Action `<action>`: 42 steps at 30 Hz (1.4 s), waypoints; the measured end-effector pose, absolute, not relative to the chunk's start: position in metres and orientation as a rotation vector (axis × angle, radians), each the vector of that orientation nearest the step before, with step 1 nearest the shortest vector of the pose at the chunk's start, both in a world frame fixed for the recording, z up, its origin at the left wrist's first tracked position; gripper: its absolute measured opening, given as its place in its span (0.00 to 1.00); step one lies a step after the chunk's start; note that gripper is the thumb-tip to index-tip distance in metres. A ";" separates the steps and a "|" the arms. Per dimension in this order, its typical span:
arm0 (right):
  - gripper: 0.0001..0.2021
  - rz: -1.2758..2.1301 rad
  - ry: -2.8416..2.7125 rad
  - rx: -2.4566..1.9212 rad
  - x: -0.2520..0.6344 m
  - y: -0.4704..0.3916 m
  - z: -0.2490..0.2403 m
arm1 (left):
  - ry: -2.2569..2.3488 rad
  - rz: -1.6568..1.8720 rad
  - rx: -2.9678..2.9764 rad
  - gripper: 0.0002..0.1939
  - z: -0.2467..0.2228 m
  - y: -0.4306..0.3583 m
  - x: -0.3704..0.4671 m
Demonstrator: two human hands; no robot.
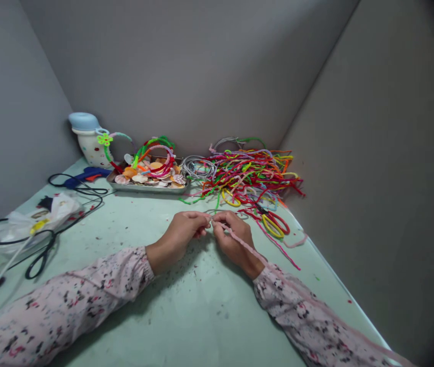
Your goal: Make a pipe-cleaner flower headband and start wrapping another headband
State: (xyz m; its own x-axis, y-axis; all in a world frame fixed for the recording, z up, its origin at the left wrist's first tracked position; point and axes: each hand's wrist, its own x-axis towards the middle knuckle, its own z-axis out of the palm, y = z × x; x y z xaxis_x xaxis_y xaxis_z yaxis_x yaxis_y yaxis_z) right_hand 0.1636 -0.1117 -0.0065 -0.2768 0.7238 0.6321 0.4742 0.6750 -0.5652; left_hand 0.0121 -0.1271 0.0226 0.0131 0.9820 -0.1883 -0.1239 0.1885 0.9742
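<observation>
My left hand (186, 228) and my right hand (236, 238) meet fingertip to fingertip above the middle of the table, both pinched closed. A pink pipe cleaner (243, 242) runs from my right fingers back over that wrist and along the sleeve. Thin grey wire (222, 210) curves out just behind the fingertips, its end seemingly between my left fingers. The exact join of wire and pipe cleaner is hidden by the fingers. Scissors with yellow and red handles (273, 226) lie to the right of my right hand.
Behind my hands, a metal tray (146, 189) holds shells and colourful pipe-cleaner rings. Coiled wire (198, 167) and a heap of pipe cleaners (249, 171) lie beside it. At left are a white bottle (92, 148), a blue glue gun (86, 177), black cable and a plastic bag (22, 224).
</observation>
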 end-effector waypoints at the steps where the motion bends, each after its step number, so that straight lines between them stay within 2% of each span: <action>1: 0.07 0.322 -1.935 -0.933 0.164 -0.112 -0.006 | 1.199 1.128 0.981 0.05 0.022 -0.127 0.012; 10: 0.07 0.293 -1.943 -0.926 0.163 -0.113 -0.006 | 1.266 1.156 1.035 0.09 0.020 -0.128 0.012; 25: 0.05 0.293 -1.946 -0.961 0.162 -0.112 -0.009 | 1.417 1.186 1.474 0.10 0.018 -0.127 0.009; 37: 0.07 0.380 -1.889 -0.955 0.164 -0.108 -0.011 | 1.454 1.293 1.792 0.11 0.007 -0.130 0.011; 42: 0.06 0.520 -1.841 -0.947 0.164 -0.107 -0.011 | 1.449 1.306 1.804 0.10 0.008 -0.132 0.013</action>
